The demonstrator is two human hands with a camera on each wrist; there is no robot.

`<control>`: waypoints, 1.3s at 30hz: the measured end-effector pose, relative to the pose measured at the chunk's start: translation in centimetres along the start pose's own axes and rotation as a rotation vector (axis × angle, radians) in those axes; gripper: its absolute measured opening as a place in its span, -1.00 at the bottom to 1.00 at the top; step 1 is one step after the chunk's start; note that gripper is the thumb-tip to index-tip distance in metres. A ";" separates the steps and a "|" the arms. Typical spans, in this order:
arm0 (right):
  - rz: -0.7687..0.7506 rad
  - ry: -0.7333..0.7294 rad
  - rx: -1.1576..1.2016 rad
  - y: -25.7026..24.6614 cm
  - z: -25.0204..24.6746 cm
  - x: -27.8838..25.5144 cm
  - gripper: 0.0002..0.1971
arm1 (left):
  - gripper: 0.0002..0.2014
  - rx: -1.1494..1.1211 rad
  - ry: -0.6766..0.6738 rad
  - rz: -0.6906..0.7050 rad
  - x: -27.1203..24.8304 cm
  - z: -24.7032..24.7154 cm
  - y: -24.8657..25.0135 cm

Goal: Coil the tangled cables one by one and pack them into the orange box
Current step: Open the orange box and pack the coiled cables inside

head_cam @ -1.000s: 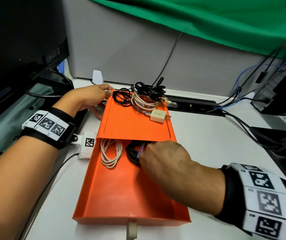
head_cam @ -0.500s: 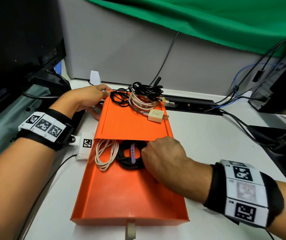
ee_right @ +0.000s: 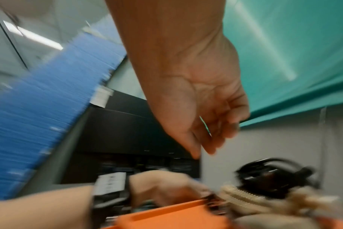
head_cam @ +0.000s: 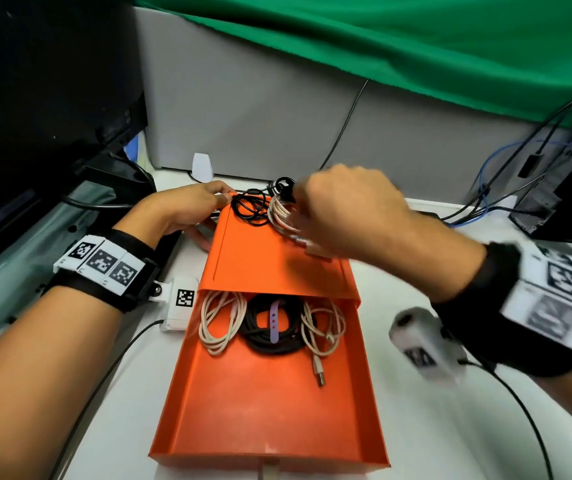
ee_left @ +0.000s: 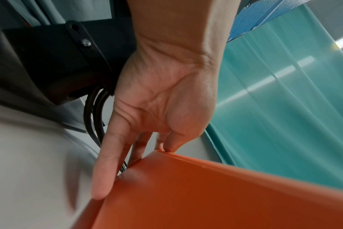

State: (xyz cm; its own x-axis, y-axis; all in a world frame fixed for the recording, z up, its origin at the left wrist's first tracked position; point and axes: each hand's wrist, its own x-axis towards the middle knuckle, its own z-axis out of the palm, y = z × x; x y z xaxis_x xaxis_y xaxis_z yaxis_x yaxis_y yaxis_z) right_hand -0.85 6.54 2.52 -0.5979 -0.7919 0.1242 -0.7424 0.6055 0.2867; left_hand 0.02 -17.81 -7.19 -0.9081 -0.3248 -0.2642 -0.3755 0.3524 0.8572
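Seemingly springy, the pale braided cable coil [head_cam: 278, 214] wants pinching across its loops; right hand [head_cam: 350, 216] slack, empty; left hand [head_cam: 180, 206] flat against orange plastic box [head_cam: 267, 410].

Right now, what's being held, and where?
Nothing. The left hand braces the far-left corner of the orange plastic box; the right hand hovers empty over tangled cables.

1. Head camera: high at the near end, facing forward and down the length of the orange box [head_cam: 270, 403] on the white table [head_cam: 433, 427].
2. Left wrist camera: tight under the left hand [ee_left: 162, 100], facing along the palm to the fingers [ee_left: 108, 162] at the box's far corner.
3. Right wrist camera: close and motion-blurred, facing along the right hand [ee_right: 202, 96] over the cable pile [ee_right: 268, 181]; with the head camera it shares that pile, the left hand and the box's far end.
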 end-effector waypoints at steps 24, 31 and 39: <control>-0.410 -0.083 0.278 0.0 -3.3 -4.3 -0.69 | -0.77 0.009 0.002 0.016 0.3 -0.2 -0.5; -0.772 -0.250 -0.098 -7.5 3.6 -8.0 -0.86 | -0.75 0.010 -0.018 0.005 -0.3 0.0 0.0; -0.805 -0.196 -0.054 -7.4 6.6 -6.6 -0.80 | -0.74 -0.002 -0.033 -0.002 -0.2 -0.4 -0.1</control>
State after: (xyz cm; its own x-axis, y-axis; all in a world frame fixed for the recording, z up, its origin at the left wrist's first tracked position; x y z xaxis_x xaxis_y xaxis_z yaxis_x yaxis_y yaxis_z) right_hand 6.57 7.79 -6.66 0.0648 -0.9502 -0.3048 -0.9533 -0.1492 0.2625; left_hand 0.31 -18.14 -7.10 -0.9131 -0.2963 -0.2799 -0.3766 0.3501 0.8577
